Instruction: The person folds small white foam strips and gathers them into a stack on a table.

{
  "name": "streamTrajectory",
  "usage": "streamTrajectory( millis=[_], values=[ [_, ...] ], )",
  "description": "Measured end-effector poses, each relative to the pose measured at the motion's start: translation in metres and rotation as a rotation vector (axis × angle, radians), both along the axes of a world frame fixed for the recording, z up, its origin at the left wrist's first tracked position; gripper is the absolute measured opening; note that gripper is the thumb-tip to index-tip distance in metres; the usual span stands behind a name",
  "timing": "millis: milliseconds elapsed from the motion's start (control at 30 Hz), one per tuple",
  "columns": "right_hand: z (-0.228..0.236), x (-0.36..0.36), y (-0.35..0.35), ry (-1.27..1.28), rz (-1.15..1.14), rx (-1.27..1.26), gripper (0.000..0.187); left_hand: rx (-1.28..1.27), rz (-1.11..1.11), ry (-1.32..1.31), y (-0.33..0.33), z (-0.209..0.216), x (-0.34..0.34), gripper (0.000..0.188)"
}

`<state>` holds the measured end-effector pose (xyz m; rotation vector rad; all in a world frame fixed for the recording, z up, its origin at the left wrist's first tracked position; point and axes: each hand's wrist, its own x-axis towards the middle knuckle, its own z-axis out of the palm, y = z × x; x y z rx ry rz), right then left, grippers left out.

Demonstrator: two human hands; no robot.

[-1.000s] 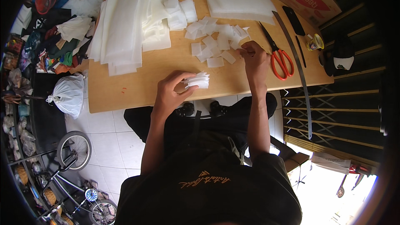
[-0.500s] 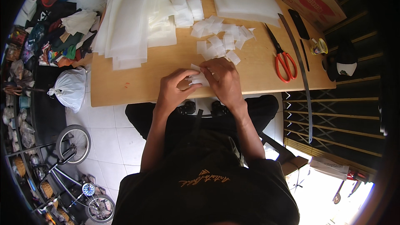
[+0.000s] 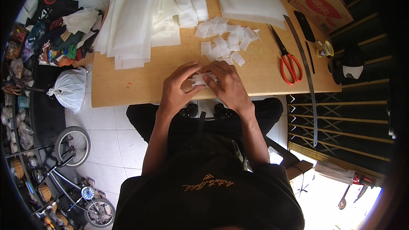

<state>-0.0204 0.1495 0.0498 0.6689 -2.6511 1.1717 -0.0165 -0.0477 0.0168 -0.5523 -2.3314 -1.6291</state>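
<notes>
A small bundle of white translucent sheet pieces (image 3: 198, 79) is between my two hands, above the table's near edge. My right hand (image 3: 230, 86) pinches it from the right, thumb across the front. From the left, my left hand (image 3: 175, 87) curves around it, thumb at its lower edge, index finger lifted above it. The bundle's far side is hidden behind the fingers. Just beyond my hands lie several loose small white squares (image 3: 220, 44). Stacked squares (image 3: 186, 12) sit farther back, next to long white strips (image 3: 132, 21).
On the wooden table (image 3: 170, 59), red-handled scissors (image 3: 291, 69) and a long metal strip (image 3: 307, 61) lie at right; the metal strip overhangs the edge. Behind them are a large white sheet pile (image 3: 249, 0), a black phone (image 3: 304, 25), a small cup (image 3: 325, 49) and a carton (image 3: 321, 4).
My left index finger has lifted off the bundle, and my right thumb has shifted over its front. The bundle's stacked edges show more now. Everything on the table stays in place.
</notes>
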Motion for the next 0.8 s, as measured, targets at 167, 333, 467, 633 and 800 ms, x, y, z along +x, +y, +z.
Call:
streamTrajectory(
  millis=[167,333,467,633,800],
  values=[
    [-0.002,0.005,0.003,0.021,0.013,0.029,0.033,-0.120,-0.009,0.088,-0.004,-0.003,-0.002,0.046],
    [-0.006,0.004,0.009,-0.004,0.037,-0.042,0.032,-0.165,0.022,-0.052,-0.001,0.006,0.005,0.037],
    [-0.002,-0.010,0.013,0.105,-0.111,-0.001,0.026,-0.157,0.014,0.015,-0.002,-0.003,0.002,0.036],
    [-0.007,-0.073,0.000,0.211,-0.329,0.244,0.025,-0.159,-0.022,-0.054,-0.004,0.003,0.001,0.036],
    [-0.014,-0.088,-0.013,0.199,-0.351,0.419,0.030,-0.124,0.001,-0.043,-0.002,-0.004,0.002,0.036]
  ],
)
